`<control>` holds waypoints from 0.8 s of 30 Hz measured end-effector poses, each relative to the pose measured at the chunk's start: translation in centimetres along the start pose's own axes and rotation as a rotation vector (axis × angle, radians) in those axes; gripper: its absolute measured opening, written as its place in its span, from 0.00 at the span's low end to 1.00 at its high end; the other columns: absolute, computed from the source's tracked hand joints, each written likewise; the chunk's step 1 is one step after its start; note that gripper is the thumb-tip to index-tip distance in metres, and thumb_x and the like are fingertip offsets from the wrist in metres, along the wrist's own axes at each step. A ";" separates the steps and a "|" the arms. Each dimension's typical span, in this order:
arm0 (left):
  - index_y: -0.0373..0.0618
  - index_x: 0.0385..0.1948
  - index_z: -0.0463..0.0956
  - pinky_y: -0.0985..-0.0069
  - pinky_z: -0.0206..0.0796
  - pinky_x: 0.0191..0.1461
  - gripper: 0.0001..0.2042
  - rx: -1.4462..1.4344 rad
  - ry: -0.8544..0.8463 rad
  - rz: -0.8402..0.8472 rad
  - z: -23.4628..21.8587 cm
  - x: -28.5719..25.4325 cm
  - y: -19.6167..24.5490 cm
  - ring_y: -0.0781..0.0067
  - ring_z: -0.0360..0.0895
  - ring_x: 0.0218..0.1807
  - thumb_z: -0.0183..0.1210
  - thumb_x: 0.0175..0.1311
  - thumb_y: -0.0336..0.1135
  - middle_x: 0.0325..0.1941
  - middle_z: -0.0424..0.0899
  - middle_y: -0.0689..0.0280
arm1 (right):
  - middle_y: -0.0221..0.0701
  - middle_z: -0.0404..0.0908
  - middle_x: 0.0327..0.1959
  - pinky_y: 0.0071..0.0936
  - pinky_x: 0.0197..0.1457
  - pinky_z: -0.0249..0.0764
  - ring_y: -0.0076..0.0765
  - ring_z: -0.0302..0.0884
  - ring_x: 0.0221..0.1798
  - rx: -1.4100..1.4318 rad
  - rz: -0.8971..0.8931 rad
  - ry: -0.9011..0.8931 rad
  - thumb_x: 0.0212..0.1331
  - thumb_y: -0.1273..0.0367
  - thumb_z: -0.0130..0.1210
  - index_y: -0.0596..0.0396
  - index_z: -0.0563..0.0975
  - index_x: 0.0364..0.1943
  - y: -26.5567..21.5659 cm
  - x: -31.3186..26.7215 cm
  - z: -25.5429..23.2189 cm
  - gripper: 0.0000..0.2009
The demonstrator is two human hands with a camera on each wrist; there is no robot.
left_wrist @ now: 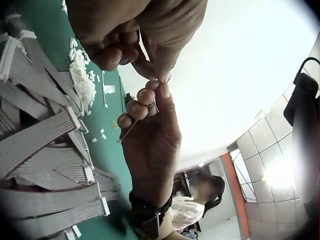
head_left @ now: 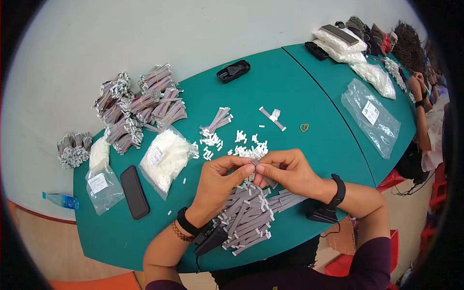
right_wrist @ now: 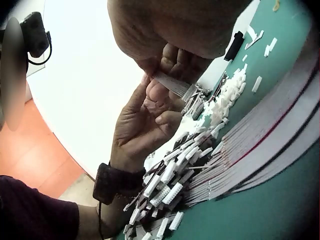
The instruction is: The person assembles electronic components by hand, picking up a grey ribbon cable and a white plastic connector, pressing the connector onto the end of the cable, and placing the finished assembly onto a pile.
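Note:
Both hands meet above the green table. The left hand [head_left: 217, 186] pinches one end of a short grey ribbon cable [right_wrist: 172, 84] between thumb and fingers. Thumb and fingers of the right hand [head_left: 295, 174] pinch the same cable, the fingertips of both hands nearly touching. In the right wrist view the cable slants from the pinch to a white connector. The fingertips hide the other end. Below the hands lies a pile of grey ribbon cables with white connectors [head_left: 246, 217], and just beyond them a heap of loose small white connectors [head_left: 251, 150].
Bundled cables [head_left: 145, 104] are stacked at the back left. Near them are a bag of white parts [head_left: 165, 157], a phone [head_left: 135, 192] and a bottle [head_left: 60, 200]. A black case [head_left: 233, 71], rubber bands [head_left: 304, 127] and an empty clear bag [head_left: 371, 118] lie farther back. Another person's arm [head_left: 423, 121] is at right.

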State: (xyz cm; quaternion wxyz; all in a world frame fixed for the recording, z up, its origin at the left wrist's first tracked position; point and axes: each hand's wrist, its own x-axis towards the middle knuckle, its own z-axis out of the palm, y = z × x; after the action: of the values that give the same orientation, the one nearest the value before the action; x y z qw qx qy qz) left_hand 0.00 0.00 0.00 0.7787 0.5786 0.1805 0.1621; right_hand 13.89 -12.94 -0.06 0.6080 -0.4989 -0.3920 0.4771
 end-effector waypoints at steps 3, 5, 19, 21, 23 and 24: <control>0.38 0.35 0.78 0.88 0.58 0.30 0.07 -0.010 -0.001 -0.006 0.0 0.0 0.1 0.87 0.67 0.27 0.60 0.57 0.29 0.31 0.80 0.68 | 0.29 0.80 0.28 0.15 0.34 0.71 0.17 0.75 0.29 0.020 -0.007 -0.003 0.63 0.69 0.49 0.61 0.78 0.33 0.2 0.1 0.0 0.09; 0.38 0.35 0.77 0.88 0.58 0.29 0.06 -0.018 0.001 -0.009 0.0 0.1 0.1 0.87 0.67 0.27 0.60 0.57 0.29 0.32 0.80 0.68 | 0.29 0.80 0.28 0.15 0.34 0.71 0.17 0.74 0.29 0.033 -0.006 -0.006 0.63 0.69 0.49 0.61 0.78 0.33 0.3 0.1 0.0 0.09; 0.39 0.33 0.78 0.89 0.55 0.27 0.06 -0.126 0.013 -0.136 0.0 0.0 0.1 0.88 0.66 0.25 0.60 0.58 0.30 0.29 0.79 0.69 | 0.30 0.80 0.29 0.17 0.35 0.73 0.19 0.76 0.31 0.053 -0.054 -0.006 0.63 0.69 0.49 0.61 0.77 0.35 0.4 0.2 0.0 0.09; 0.38 0.34 0.78 0.89 0.56 0.27 0.07 -0.126 0.012 -0.121 0.0 0.0 0.0 0.88 0.67 0.26 0.60 0.58 0.30 0.29 0.80 0.69 | 0.30 0.80 0.29 0.17 0.35 0.73 0.19 0.76 0.31 0.053 -0.047 -0.011 0.63 0.69 0.49 0.62 0.77 0.35 0.4 0.2 0.0 0.09; 0.37 0.35 0.78 0.89 0.60 0.29 0.07 -0.087 0.009 -0.078 -0.2 -0.1 -0.2 0.87 0.69 0.28 0.60 0.58 0.30 0.29 0.80 0.68 | 0.30 0.80 0.28 0.16 0.35 0.73 0.18 0.76 0.31 0.043 -0.035 -0.013 0.64 0.69 0.49 0.62 0.77 0.34 0.3 0.1 0.0 0.09; 0.37 0.35 0.78 0.88 0.60 0.30 0.07 -0.031 0.011 -0.038 0.0 -0.1 0.1 0.87 0.69 0.28 0.60 0.58 0.29 0.30 0.80 0.68 | 0.30 0.80 0.28 0.16 0.35 0.73 0.18 0.76 0.31 0.034 -0.033 -0.018 0.64 0.69 0.49 0.62 0.77 0.34 0.3 0.1 0.0 0.09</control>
State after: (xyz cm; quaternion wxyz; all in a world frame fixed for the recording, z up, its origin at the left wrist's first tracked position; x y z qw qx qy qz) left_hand -0.10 -0.05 0.06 0.7895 0.5620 0.1931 0.1535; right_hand 13.88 -12.79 -0.38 0.6205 -0.4776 -0.3974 0.4784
